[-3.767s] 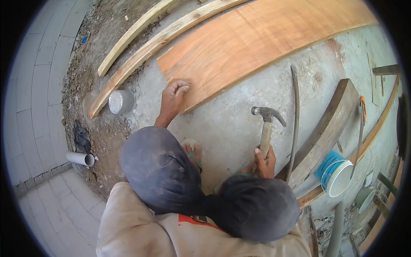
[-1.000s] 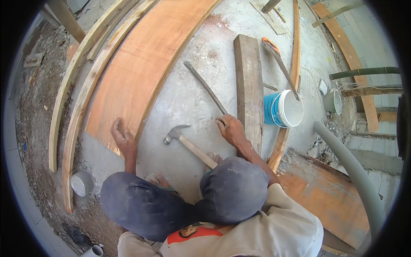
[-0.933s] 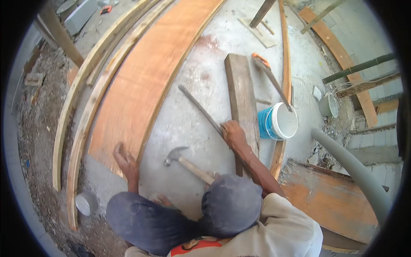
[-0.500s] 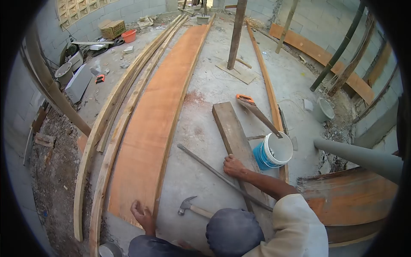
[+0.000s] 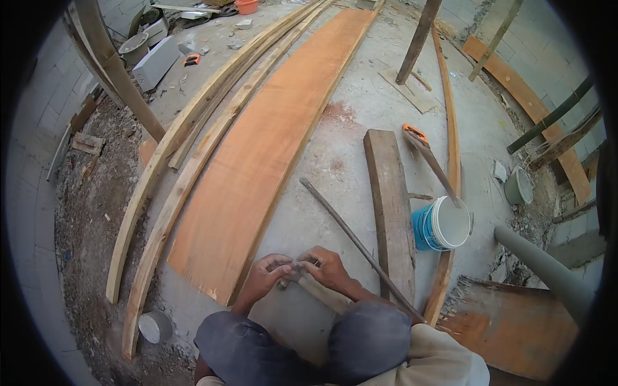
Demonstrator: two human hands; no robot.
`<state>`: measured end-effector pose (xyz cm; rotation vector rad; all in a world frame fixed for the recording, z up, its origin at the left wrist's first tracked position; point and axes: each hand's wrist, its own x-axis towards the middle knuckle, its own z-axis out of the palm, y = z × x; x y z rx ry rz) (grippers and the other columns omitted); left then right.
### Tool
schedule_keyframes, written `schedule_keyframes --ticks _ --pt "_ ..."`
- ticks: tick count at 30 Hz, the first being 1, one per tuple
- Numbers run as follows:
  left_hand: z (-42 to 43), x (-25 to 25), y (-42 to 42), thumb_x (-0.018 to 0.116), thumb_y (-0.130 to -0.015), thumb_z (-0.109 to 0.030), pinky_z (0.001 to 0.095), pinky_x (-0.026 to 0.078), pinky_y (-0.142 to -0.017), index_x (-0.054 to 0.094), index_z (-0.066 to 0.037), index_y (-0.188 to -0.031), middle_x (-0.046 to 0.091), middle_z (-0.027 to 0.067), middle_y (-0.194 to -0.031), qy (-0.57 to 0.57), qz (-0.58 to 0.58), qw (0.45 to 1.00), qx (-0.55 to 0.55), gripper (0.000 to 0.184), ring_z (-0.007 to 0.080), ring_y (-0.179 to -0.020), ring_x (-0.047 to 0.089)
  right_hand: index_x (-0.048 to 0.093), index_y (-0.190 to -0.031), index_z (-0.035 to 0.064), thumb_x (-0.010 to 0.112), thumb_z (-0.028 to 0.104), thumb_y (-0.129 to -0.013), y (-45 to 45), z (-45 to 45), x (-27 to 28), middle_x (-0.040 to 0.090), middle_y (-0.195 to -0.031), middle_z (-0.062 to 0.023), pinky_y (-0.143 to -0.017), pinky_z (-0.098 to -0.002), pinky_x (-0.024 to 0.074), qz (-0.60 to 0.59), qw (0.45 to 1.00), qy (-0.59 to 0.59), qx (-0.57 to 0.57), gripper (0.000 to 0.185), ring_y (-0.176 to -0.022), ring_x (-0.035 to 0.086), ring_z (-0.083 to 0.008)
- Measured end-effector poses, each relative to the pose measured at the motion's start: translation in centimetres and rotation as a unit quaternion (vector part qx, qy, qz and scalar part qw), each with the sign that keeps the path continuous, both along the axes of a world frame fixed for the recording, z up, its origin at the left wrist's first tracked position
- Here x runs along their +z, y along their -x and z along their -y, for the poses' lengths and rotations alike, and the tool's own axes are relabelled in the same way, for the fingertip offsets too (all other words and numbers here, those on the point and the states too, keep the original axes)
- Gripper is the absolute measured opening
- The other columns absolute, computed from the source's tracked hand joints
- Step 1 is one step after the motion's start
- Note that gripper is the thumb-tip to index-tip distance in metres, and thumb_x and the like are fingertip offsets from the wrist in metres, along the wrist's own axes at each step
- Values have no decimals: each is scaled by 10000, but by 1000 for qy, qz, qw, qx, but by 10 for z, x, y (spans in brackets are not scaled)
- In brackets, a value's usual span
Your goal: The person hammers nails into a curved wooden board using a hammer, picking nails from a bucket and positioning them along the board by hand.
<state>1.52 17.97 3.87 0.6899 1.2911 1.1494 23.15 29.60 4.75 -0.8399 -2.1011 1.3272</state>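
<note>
Over on the far left, a white block (image 5: pixel 156 63) sits on the floor behind a slanting wooden post (image 5: pixel 129 96). Next, two long wooden battens (image 5: pixel 126 256) run away up the floor, a shorter one between them, and a small round grey container (image 5: pixel 156 327) stands right beside the nearest end. Alongside lies the plywood panel (image 5: pixel 257 154), long and reddish, a timber strip along its right edge.

And here are the hands, just off the panel's near right corner! The left hand (image 5: pixel 262 276) has its fingers bent, thumb and fingertips drawn close; the right hand (image 5: pixel 326 267) mirrors it, tips pinched in. They meet almost fingertip to fingertip, but whether anything small is gripped there, I can't tell. Directly below them, the hammer (image 5: pixel 327 297) lies partly hidden, its pale handle angling toward the right knee.

Moving right, a thin metal rod (image 5: pixel 351 235) slants across the near end of a heavy timber beam (image 5: pixel 391 206). Beyond that, an orange-handled handsaw (image 5: pixel 434 162) leans its blade end at the rim of a blue-and-white bucket (image 5: pixel 423 226). Far right, a thick grey pipe (image 5: pixel 547 273) juts over a weathered plywood sheet (image 5: pixel 512 328).
</note>
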Motion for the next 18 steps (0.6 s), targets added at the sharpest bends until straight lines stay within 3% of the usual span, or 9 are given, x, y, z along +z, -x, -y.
schedule_keyframes --ticks 2,5,10,13,15,16,18 --pt "5 -7 -9 751 -1057 -141 346 622 -954 675 55 -1278 764 159 -1189 31 32 999 -21 304 229 -1075 772 768 -1132 11 816 61 -937 12 19 -5 787 -971 -153 -785 -365 614 -2 998 62 -24 207 -882 778 -222" --pt "21 -16 -22 766 -1048 -142 293 594 -883 712 42 -1222 781 108 -1118 44 116 991 53 259 153 -999 737 776 -1197 7 811 53 -954 14 32 3 821 -1005 -145 -791 -341 629 20 988 150 -42 250 -898 788 -182" --pt "48 -43 -32 749 -1063 -160 292 588 -877 722 28 -1139 777 97 -1077 34 54 995 81 204 141 -995 727 769 -1265 8 807 49 -962 6 51 -23 830 -1106 -160 -825 -333 633 29 974 224 -22 309 -955 793 -173" --pt "52 -45 -33 708 -1083 -142 314 616 -904 693 39 -1141 765 125 -1092 54 -12 993 105 190 169 -987 744 747 -1324 26 810 44 -953 -3 57 -26 815 -1150 -176 -852 -346 636 21 985 172 3 376 -1015 795 -201" --pt "47 -41 -25 682 -1093 -124 324 629 -896 677 45 -1164 757 131 -1085 33 18 988 149 184 178 -967 747 666 -1435 50 831 147 -947 -18 60 -27 802 -1130 -174 -944 -424 610 86 992 91 7 524 -1013 791 -303" --pt "42 -39 -18 656 -1102 -107 334 641 -889 660 52 -1187 748 136 -1077 9 44 980 192 180 187 -946 751 666 -1435 50 831 147 -947 -29 62 -28 802 -1130 -174 -944 -424 610 87 992 93 10 524 -1013 791 -303" --pt "30 -34 5 637 -1107 -92 346 651 -885 644 60 -1208 737 140 -1070 -12 17 976 216 183 199 -946 757 564 -1519 63 842 291 -933 -55 71 -35 782 -1128 -200 -1008 -498 551 285 945 -160 19 687 -1020 758 -399"
